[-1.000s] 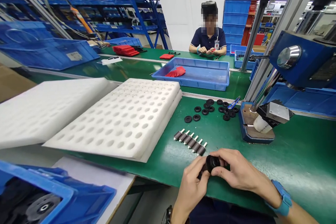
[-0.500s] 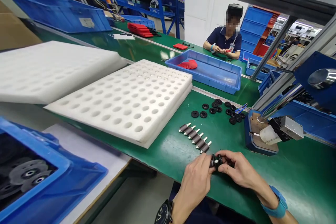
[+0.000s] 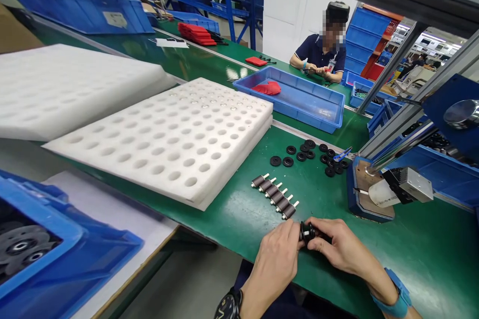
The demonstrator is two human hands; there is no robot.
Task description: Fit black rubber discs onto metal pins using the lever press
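My left hand point(image 3: 277, 255) and my right hand point(image 3: 339, 249) meet over the green tabletop near its front edge. Between them is a black spool-shaped part point(image 3: 307, 231) with disc-like flanges and a small pale bit in its middle. The left fingers close on one end of it and the right thumb and fingers pinch the other, so its ends are partly hidden. Just beyond the left hand, several dark cylinders with pale shafts point(image 3: 275, 194) lie side by side in a slanted row. Farther back are loose black discs point(image 3: 300, 156), some touching.
A white foam block with round holes point(image 3: 149, 163) lies to the left, another foam slab point(image 3: 93, 67) beyond it. A small press point(image 3: 368, 187) stands right, blue tweezers point(image 3: 342, 154) beside it. A blue tray point(image 3: 299, 119) sits behind; a co-worker point(image 3: 318, 50) works farther off.
The camera view has shifted slightly. Both hands keep hold of the spool-shaped part, which is turned a little, with the right fingers slightly nearer the left hand.
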